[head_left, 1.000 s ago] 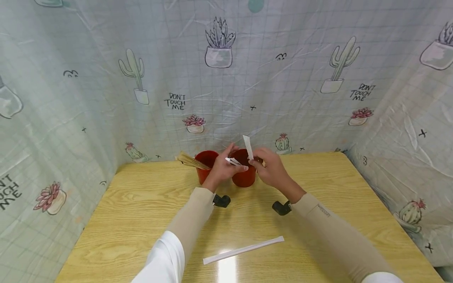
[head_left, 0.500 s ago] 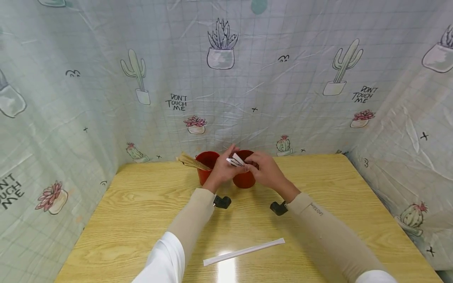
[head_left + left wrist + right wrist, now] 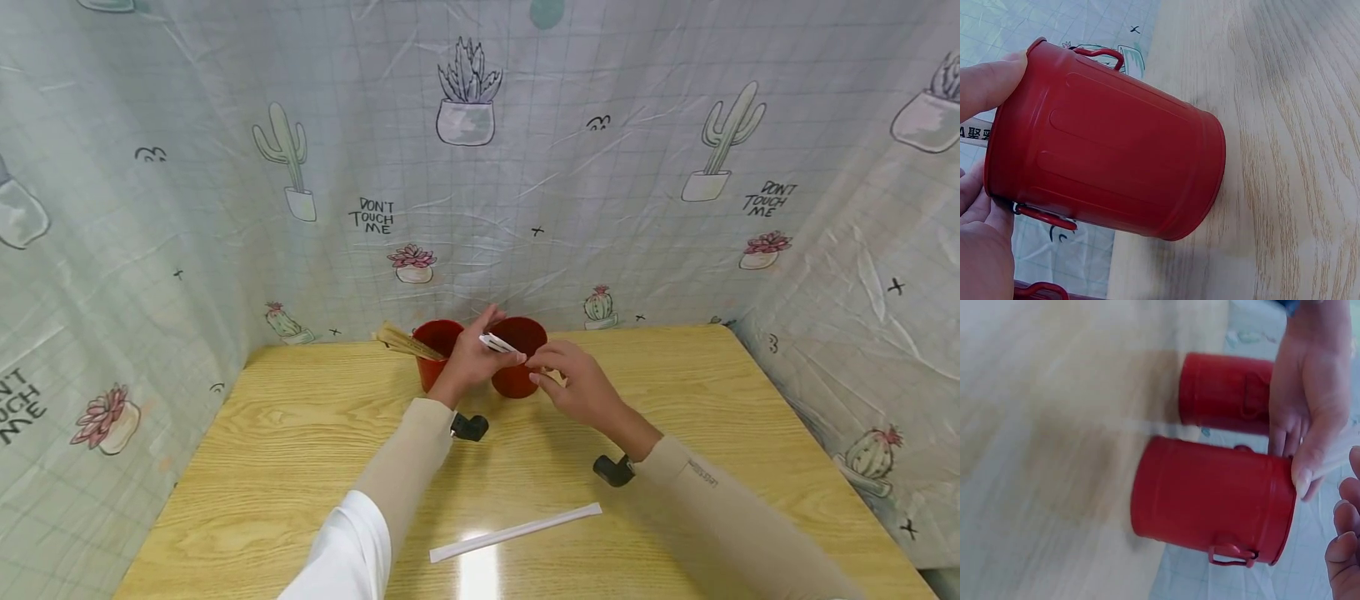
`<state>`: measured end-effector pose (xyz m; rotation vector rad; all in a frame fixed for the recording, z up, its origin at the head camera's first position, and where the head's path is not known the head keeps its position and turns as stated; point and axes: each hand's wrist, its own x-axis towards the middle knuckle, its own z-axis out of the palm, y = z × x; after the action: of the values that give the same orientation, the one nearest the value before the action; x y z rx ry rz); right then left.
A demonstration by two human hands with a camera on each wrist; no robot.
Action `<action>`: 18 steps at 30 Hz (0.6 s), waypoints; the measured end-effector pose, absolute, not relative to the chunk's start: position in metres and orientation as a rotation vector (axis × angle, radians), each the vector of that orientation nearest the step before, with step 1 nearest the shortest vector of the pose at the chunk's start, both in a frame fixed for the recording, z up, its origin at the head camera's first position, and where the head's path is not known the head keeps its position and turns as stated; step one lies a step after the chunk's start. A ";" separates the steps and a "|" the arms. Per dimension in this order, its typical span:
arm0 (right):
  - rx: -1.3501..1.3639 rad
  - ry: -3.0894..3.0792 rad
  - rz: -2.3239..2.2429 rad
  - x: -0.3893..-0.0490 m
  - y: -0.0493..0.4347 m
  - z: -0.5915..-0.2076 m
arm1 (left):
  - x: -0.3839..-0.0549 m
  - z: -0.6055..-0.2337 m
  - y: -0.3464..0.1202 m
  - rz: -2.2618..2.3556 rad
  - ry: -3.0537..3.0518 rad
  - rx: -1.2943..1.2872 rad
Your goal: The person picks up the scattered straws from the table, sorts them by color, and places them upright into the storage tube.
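Note:
My left hand grips the right red bucket at its rim, the thumb on the outside of the wall in the left wrist view. White paper-wrapped sticks lean out of this bucket beside the hand; a printed paper strip shows at its mouth in the left wrist view. Just right of the rim, my right hand has its fingers loosely bent and nothing between them. Close by on the left stands the other red bucket, partly behind my left hand, with tan sticks leaning out of it.
One white paper-wrapped stick lies on the wooden table near the front. A printed cloth hangs behind the buckets and along both sides.
My right hand lowered a white paper-wrapped stick into the right bucket and let it go. It has since drawn back slightly right and down. The left hand stays at the rim.

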<state>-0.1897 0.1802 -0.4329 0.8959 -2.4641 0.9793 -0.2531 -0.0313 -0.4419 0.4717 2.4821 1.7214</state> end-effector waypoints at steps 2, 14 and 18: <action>0.917 -2.466 0.981 -0.180 0.182 -0.434 | -0.252 -0.442 -0.031 1.722 2.477 0.455; 1.223 -2.592 1.183 -0.118 0.195 -0.465 | -0.251 -0.442 -0.029 1.720 2.479 0.426; 1.324 -2.745 1.212 -0.102 0.199 -0.480 | -0.250 -0.443 -0.029 1.717 2.485 0.420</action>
<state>-0.1024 0.1989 -0.4802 1.3240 -2.7445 1.2117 -0.2504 -0.0290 -0.4428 0.4198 2.4849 1.7168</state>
